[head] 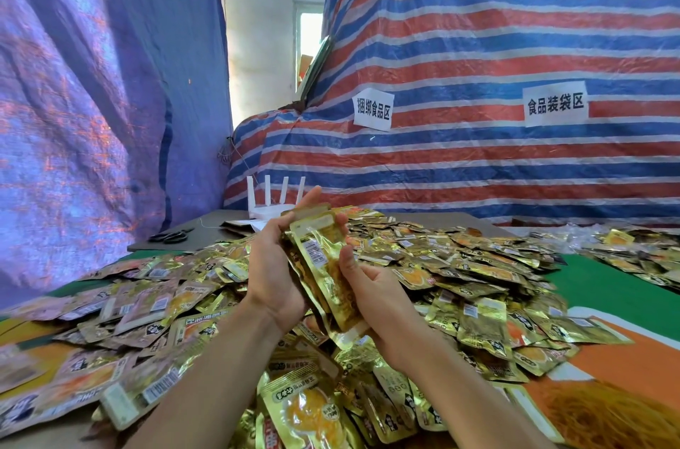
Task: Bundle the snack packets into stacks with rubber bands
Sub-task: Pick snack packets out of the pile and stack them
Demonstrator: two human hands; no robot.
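Held stack: a stack of snack packets (320,261) in gold foil, standing on end and tilted, raised above the heap between both hands; the front packet shows a barcode label.
Left hand: the left hand (274,272) is wrapped round the stack's left side, gripping it, with fingers reaching behind its top edge.
Right hand: the right hand (371,286) grips the stack's lower right edge, with the thumb laid on the front packet.
Loose stock: a heap of loose packets (460,275) is spread across the tabletop below and around both forearms, some face up, some label up.
Second lot: a smaller heap (640,246) lies at far right, apart from the main one.
Tabletop: the tabletop (607,286) has a green and orange covering, bare between the two heaps.
Router: a white router (276,200) with four antennas stands upright behind the hands.
Scissors: black-handled scissors (171,237) lie flat at far left, well apart from the router.
Backdrop: a striped tarpaulin (515,44) in red, blue and white carries two paper signs (372,110); a blue tarpaulin (92,80) hangs at left, with a window (309,32) between them.
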